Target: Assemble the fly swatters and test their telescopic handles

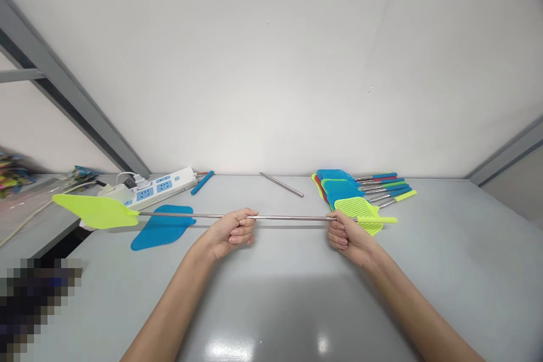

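Observation:
A yellow-green fly swatter (pixel 292 218) with a long metal rod is held level across the view, its leaf-shaped head at the left and its grip at the right. My left hand (pixel 233 232) is closed round the middle of the rod. Nearer the yellow-green grip, my right hand (pixel 350 235) is closed on the same rod. Beneath the swatter's left part, a loose blue swatter head (pixel 163 229) lies on the table. Behind my right hand rests a pile of swatters (pixel 341 188) with blue, yellow-green and red parts.
On the grey table (pixel 271 317), a white power strip (pixel 163 188) with plugs and cords lies at the back left. A blue handle (pixel 202 182) sits beside it. One bare metal rod (pixel 282 185) lies near the wall. Colourful packets (pixel 14 172) are at the far left.

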`<move>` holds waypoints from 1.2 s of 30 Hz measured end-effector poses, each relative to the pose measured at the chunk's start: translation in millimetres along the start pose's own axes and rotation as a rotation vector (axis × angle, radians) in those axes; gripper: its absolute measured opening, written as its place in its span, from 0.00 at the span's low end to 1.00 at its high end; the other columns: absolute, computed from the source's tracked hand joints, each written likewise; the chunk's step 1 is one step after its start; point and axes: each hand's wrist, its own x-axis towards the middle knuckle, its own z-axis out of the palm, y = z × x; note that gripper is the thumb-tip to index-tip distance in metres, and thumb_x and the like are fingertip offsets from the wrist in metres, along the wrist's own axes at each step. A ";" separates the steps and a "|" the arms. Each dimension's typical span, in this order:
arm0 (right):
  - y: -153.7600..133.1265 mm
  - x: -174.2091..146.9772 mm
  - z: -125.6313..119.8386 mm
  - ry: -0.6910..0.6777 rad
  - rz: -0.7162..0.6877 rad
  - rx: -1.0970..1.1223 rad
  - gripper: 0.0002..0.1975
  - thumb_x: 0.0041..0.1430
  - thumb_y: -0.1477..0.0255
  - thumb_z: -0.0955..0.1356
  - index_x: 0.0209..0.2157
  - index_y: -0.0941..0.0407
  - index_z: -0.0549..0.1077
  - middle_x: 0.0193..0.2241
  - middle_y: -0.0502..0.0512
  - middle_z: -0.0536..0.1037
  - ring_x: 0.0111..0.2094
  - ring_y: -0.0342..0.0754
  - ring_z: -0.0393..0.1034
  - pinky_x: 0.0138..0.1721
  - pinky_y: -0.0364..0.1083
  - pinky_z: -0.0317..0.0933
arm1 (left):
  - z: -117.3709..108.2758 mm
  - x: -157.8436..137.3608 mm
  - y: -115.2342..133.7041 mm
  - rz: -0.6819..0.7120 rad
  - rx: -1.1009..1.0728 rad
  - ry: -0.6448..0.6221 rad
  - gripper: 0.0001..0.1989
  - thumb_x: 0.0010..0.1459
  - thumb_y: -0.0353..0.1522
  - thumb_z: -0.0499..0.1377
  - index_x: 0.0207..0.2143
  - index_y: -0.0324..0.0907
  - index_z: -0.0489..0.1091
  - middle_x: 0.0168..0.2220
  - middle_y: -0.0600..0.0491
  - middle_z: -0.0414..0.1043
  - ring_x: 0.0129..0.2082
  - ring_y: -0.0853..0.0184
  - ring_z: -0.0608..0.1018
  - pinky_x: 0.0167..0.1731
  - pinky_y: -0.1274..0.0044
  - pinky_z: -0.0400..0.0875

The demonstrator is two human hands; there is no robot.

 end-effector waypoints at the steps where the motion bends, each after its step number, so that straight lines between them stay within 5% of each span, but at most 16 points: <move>1: -0.6 0.0 0.2 0.001 0.000 -0.001 0.18 0.45 0.71 0.62 0.10 0.56 0.48 0.07 0.41 0.45 0.09 0.34 0.39 0.09 0.37 0.38 | -0.9 -0.6 0.5 -0.002 0.001 -0.002 0.17 0.50 0.33 0.50 0.12 0.42 0.47 0.09 0.64 0.39 0.08 0.79 0.46 0.24 0.80 0.64; 15: -4.7 2.1 -2.2 0.002 -0.034 -0.032 0.19 0.46 0.70 0.62 0.11 0.56 0.48 0.07 0.41 0.45 0.09 0.35 0.39 0.10 0.38 0.38 | -2.8 -1.3 4.1 -0.013 -0.015 0.020 0.18 0.49 0.33 0.51 0.12 0.42 0.47 0.08 0.65 0.39 0.08 0.79 0.46 0.24 0.80 0.65; 21: -2.5 0.7 -3.8 0.041 -0.210 -0.104 0.18 0.47 0.70 0.62 0.11 0.56 0.48 0.09 0.42 0.45 0.10 0.35 0.41 0.11 0.39 0.38 | 7.5 11.2 -8.0 0.146 0.013 0.063 0.20 0.49 0.35 0.50 0.12 0.43 0.42 0.08 0.64 0.39 0.08 0.79 0.47 0.19 0.80 0.61; 36: 13.4 -3.0 9.5 -0.113 -0.103 -0.035 0.19 0.48 0.68 0.61 0.11 0.56 0.49 0.09 0.43 0.47 0.11 0.37 0.42 0.13 0.40 0.41 | 37.0 17.1 -27.9 0.434 0.304 0.109 0.16 0.49 0.37 0.49 0.15 0.41 0.48 0.12 0.62 0.46 0.12 0.78 0.53 0.15 0.82 0.47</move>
